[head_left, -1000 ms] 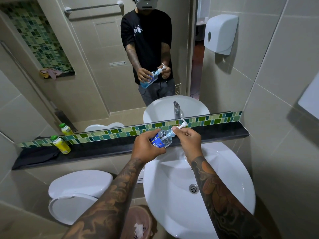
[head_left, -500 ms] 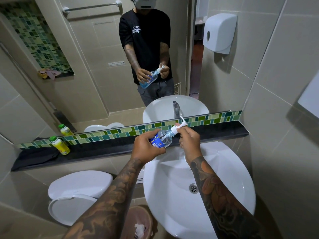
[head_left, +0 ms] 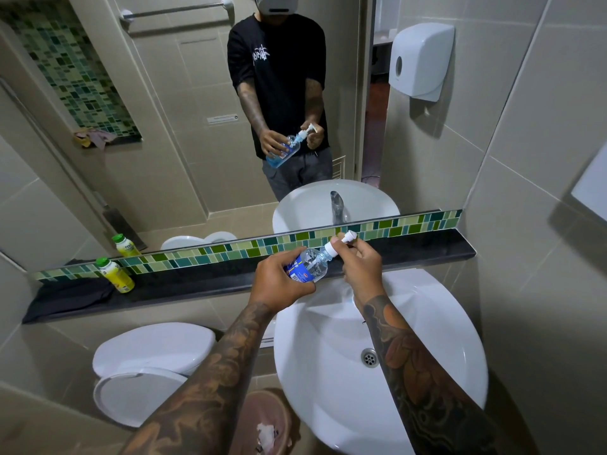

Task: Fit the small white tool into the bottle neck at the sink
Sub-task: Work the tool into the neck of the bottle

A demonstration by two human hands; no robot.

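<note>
Behind the white sink (head_left: pixel 427 323) runs a dark shelf (head_left: pixel 410 251) under the mirror. Over the sink's back edge, the left hand (head_left: pixel 279 284) wraps the tilted clear bottle (head_left: pixel 312 264). The right hand (head_left: pixel 359 264) pinches the white pump (head_left: pixel 341 241) sitting in the bottle neck. 1 yellow bottle (head_left: pixel 115 274) stands well apart, far left.

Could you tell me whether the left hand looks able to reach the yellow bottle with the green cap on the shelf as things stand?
Probably not right away: the left hand is wrapped around the clear bottle over the sink. The path along the black shelf to the yellow bottle looks free, though.
</note>
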